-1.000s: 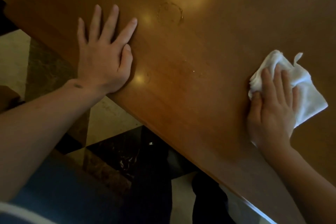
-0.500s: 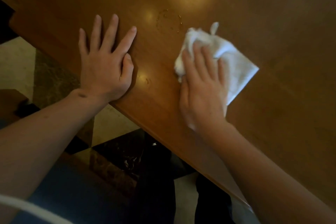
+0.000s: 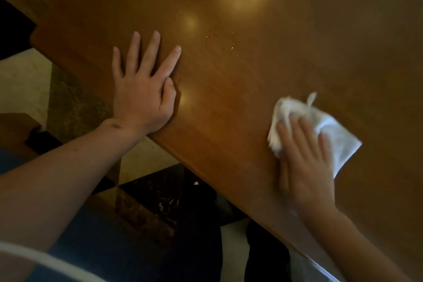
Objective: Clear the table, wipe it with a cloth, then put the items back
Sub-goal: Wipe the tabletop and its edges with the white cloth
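head view: my left hand lies flat and spread on the surface; my right hand presses the cloth with straight fingers. i might miss the faint droplets far left.

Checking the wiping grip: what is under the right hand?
The white cloth lies under the right hand, spread on the wooden table. Its far corners stick out past the fingers; the part beneath the palm is covered.
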Action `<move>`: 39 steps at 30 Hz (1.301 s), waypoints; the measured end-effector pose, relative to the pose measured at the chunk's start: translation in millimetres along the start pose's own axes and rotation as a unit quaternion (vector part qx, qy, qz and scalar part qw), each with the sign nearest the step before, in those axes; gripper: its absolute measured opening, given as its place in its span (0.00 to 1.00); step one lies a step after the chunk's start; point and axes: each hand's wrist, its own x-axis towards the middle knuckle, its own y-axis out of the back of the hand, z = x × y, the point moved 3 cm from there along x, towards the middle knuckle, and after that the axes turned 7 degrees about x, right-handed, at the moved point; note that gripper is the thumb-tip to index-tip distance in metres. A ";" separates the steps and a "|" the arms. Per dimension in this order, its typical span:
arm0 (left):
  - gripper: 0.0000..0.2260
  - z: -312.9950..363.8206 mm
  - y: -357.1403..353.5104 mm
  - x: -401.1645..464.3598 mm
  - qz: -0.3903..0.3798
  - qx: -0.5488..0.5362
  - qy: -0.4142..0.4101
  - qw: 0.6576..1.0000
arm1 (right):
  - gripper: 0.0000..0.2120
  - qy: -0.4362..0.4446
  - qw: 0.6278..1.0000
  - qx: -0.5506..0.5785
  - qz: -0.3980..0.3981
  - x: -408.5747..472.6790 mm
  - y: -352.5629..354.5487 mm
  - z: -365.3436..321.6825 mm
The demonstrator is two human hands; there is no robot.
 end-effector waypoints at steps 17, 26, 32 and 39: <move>0.25 -4.9 -3.0 0.9 -0.005 0.017 -0.003 1.000 | 0.38 0.079 0.993 -0.018 -0.089 -46.8 -85.1 -106.7; 0.27 -6.2 -4.8 0.9 -0.014 0.007 -0.007 1.000 | 0.27 -0.174 0.978 0.006 0.119 36.6 5.1 -6.2; 0.28 -4.5 -2.6 -2.4 -0.017 0.020 -0.008 1.000 | 0.29 -0.180 0.966 0.008 0.188 211.6 39.3 -0.9; 0.27 1.2 -0.1 -2.4 -0.029 0.013 0.007 0.999 | 0.27 -0.045 0.990 -0.006 0.137 195.3 8.9 -43.2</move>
